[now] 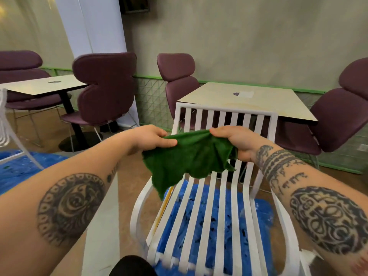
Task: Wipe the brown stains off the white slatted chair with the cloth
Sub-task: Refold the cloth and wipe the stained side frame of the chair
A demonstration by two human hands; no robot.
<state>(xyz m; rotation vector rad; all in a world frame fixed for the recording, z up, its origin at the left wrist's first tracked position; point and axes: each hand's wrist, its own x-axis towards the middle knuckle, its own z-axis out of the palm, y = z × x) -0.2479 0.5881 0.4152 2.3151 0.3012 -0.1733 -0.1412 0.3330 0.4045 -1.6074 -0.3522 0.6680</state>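
Holding the green cloth (187, 158) spread above the white slatted chair (201, 220), not yet wiping.
Left hand (151, 138) and right hand (233, 142) each gripped a top edge, fingers clenched on fabric. The cloth hung clear of the seat. A brownish streak (165, 206) ran along the leftmost seat slat, below the cloth and nearer the left hand.

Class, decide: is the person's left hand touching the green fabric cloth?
Touching. The head view shows the left hand pinching the green fabric cloth at its top edge between thumb and fingers.
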